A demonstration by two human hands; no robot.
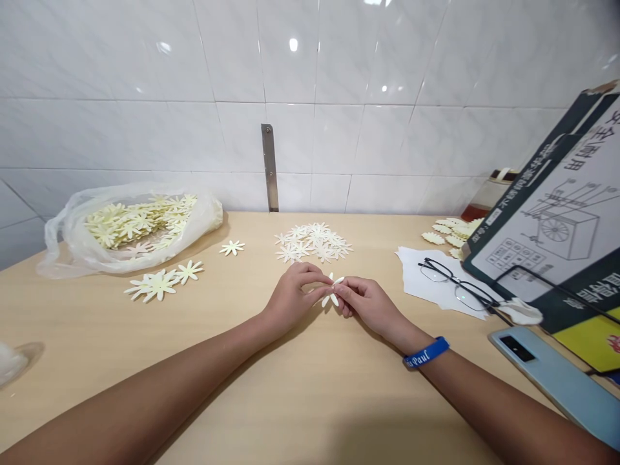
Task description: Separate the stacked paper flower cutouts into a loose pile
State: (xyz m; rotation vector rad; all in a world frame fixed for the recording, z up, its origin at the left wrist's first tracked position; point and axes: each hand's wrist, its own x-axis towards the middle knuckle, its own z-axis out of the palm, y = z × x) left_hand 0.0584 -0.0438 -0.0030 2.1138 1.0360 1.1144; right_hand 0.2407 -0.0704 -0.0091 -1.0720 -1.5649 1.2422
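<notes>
Seemingly a home; tiled wall (145, 135), wooden table (271, 407), eyeglasses (456, 280), phone (564, 374)

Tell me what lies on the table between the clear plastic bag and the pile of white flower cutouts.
In the head view, one loose flower cutout lies between the plastic bag and the pile.

Left hand (296, 292) and right hand (372, 305) pinch a flower-shaped piece (334, 299) at frame centre. A pile of pieces (314, 240) lies just above; plastic bag (209, 210), left; eyeglasses (455, 279), right.
</notes>
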